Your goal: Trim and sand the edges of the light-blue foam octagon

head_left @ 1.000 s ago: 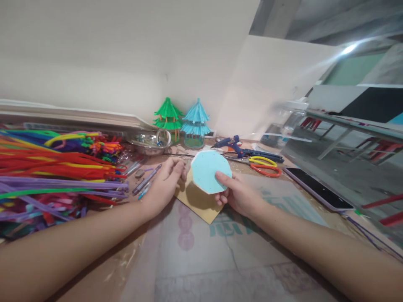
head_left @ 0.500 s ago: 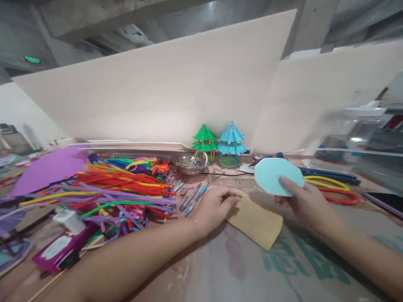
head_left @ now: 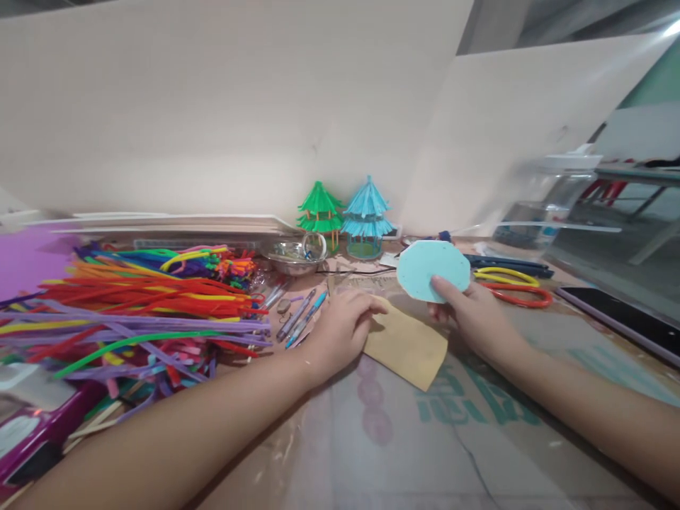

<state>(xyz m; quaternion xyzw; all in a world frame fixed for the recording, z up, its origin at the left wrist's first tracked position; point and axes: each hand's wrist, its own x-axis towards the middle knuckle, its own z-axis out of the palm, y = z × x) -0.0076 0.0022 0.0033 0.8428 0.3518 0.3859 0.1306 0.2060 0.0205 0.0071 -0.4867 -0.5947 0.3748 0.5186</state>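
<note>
At right, my right hand [head_left: 467,308] pinches the blue octagon [head_left: 422,263] one-sidedly, so it could tilt; left hand [head_left: 345,326] curled, grip unclear

Left of frame: heap of fuzzy craft stems [head_left: 159,292], red, orange, purple most plentiful. Purple sheet [head_left: 32,265] at far left edge; magenta device [head_left: 56,428] lower left, partly cut off. Upper centre: green roofed model [head_left: 319,207] just beside blue roofed model [head_left: 367,209], each with 2 roof tiers. Metal bowl [head_left: 291,266] left of them, pens [head_left: 307,320] below. Right: scissors [head_left: 542,298], 1 yellow handle, 1 orange; dark-screened phone [head_left: 627,320]; clear jug [head_left: 566,185], white lid.
</note>
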